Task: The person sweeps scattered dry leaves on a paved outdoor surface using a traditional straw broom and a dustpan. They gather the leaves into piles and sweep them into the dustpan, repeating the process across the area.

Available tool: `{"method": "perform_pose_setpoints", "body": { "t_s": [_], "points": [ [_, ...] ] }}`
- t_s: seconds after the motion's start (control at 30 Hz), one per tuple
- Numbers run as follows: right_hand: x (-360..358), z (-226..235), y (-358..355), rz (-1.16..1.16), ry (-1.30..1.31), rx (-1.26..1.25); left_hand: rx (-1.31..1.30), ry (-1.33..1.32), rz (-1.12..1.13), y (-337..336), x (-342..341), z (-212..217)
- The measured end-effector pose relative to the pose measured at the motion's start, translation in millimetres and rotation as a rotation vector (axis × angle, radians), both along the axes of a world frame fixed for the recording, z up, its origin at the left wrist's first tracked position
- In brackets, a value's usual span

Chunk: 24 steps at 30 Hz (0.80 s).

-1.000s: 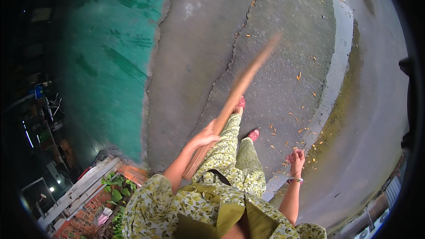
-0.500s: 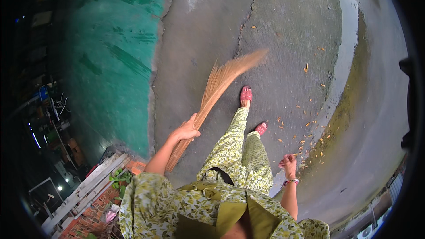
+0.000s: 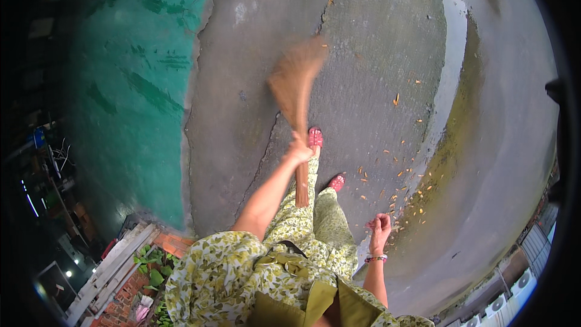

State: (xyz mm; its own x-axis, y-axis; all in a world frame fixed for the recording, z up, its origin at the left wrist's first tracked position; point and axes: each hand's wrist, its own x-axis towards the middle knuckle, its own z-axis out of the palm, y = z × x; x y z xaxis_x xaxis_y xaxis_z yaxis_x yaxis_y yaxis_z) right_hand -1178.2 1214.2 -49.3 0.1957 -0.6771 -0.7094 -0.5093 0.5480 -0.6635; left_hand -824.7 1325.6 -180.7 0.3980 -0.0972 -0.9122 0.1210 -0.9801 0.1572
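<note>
The left hand point(image 3: 298, 147) is wrapped tight round the handle of a grass broom point(image 3: 295, 88), held low with the blurred bristles fanned out ahead of the red shoes point(image 3: 315, 138), looks angled for reaching the ground. The right hand point(image 3: 381, 226) hangs by the hip, fingers loosely curled, holding nothing. Cracked grey concrete point(image 3: 375, 54), little orange leaves point(image 3: 396, 98) scattered, green painted patch point(image 3: 130, 85) on the left

Cracked grey concrete ground point(image 3: 375, 54) beside a green-painted patch point(image 3: 133, 85).
</note>
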Motion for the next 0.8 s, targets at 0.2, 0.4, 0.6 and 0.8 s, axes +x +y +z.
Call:
{"method": "perform_pose_setpoints", "body": {
  "t_s": [0.2,0.4,0.6,0.8],
  "points": [
    [69.1,9.7,0.4,0.378,-0.079,0.069,-0.357,0.324,-0.464,-65.3,-11.8,39.0],
    [34.8,1.1,-40.4,0.227,-0.144,0.096,-0.486,0.385,-0.221,-37.0,-12.5,141.7],
    [-76.2,-16.1,-51.2,-0.120,0.131,0.210,-0.349,0.060,0.198,47.7,78.1,209.9],
    [-75.1,31.8,-53.1,-0.126,0.262,0.329,-0.477,0.035,0.886,84.2,213.9,185.2]
  ]
}}
